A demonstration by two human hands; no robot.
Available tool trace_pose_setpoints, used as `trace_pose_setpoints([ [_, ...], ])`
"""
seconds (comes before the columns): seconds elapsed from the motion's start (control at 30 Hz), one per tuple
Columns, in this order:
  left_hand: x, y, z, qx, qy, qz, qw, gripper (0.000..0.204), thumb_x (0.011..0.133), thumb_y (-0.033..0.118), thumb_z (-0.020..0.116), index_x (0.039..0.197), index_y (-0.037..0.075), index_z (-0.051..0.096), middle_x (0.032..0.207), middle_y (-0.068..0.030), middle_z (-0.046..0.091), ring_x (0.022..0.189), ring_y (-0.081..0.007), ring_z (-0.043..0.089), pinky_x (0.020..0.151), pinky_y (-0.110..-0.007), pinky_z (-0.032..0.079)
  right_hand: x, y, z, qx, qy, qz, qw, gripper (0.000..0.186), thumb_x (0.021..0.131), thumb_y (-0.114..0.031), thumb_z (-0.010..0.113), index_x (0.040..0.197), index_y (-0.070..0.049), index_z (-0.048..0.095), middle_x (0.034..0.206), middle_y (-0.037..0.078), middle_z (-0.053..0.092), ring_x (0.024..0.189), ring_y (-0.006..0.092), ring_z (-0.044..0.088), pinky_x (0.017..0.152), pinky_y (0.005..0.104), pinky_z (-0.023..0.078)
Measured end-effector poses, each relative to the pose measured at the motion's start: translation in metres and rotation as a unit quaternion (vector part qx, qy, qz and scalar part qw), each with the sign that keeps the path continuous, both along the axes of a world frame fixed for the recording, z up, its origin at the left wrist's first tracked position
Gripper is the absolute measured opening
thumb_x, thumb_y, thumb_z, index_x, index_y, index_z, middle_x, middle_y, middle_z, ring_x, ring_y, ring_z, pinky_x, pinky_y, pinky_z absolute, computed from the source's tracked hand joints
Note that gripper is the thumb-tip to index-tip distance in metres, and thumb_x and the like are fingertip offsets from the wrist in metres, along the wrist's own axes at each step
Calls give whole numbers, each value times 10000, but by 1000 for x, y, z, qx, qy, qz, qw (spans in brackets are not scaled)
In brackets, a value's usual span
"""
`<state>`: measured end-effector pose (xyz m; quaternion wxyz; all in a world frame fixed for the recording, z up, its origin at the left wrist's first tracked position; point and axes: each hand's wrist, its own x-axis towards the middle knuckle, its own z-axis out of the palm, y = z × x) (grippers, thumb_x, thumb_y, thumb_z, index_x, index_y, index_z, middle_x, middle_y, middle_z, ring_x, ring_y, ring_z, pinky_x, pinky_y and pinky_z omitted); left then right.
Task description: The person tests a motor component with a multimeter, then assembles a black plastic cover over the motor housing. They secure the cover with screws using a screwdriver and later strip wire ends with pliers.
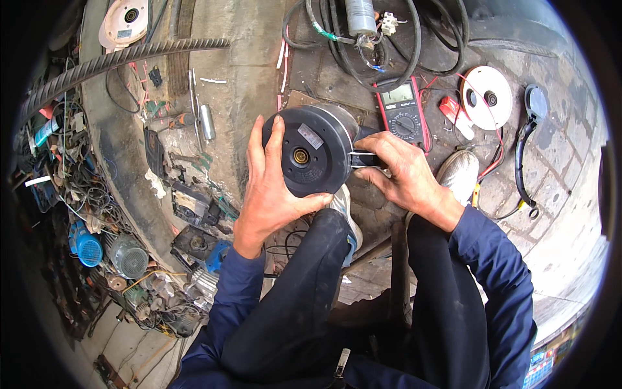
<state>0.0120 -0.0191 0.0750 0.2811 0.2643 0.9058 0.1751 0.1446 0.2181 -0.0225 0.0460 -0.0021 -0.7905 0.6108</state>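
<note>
An electric kettle [301, 170] is tipped over in front of me. Its round black underside with a brass-coloured centre socket faces up toward me, and part of its body shows behind. My left hand [269, 178] grips the rim of that underside, fingers along the left edge and thumb at the bottom. On the right, my right hand [408, 172] is closed around the black handle [363, 159]. Past the kettle a red-framed multimeter [403, 117] lies on the ground, its leads running off to the right.
A white round kettle base [486, 97] and a long dark handle with a round end [523, 149] lie right. Cables [414, 39] coil around a grey cylinder [361, 16] at the far side. Left are a ribbed steel bar [129, 58], a screwdriver [173, 122] and heaped motors [126, 256].
</note>
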Motion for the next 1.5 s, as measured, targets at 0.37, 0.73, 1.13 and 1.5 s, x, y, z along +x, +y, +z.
trace_pose_setpoints([
  [0.37, 5, 7, 4, -11, 19, -16, 1000, 1513, 548, 376, 1058, 1768, 113, 202, 1786, -313, 79, 1626, -508, 263, 1294, -586, 365, 1, 1, -1, 56, 49, 8, 997, 399, 887, -127, 853, 1251, -54, 705, 1169, 125, 714, 987, 355, 745, 795, 439, 622],
  [0.73, -12, 7, 6, 0, 36, -80, 996, 1437, 569, 425, 1018, 1739, 64, 265, 1742, -348, 222, 1596, -521, 324, 1289, -579, 341, 0, 2, -3, 71, 63, 5, 996, 368, 900, -134, 839, 1242, -54, 728, 1155, 119, 721, 947, 333, 754, 764, 424, 631],
  [1.13, -8, 7, 2, 16, 25, -86, 996, 1439, 562, 378, 1016, 1741, 48, 260, 1748, -343, 198, 1592, -518, 335, 1281, -578, 353, 2, 0, -9, 56, 73, -18, 996, 320, 918, -135, 829, 1212, -56, 731, 1129, 110, 735, 951, 325, 755, 781, 415, 636],
  [1.5, -5, 10, 4, 9, 38, -100, 994, 1444, 560, 335, 1035, 1754, 126, 249, 1728, -378, 179, 1563, -586, 306, 1249, -642, 369, 4, -5, -13, 37, 69, -48, 996, 332, 917, -161, 841, 1187, -37, 693, 1070, 115, 718, 941, 341, 742, 785, 428, 621],
])
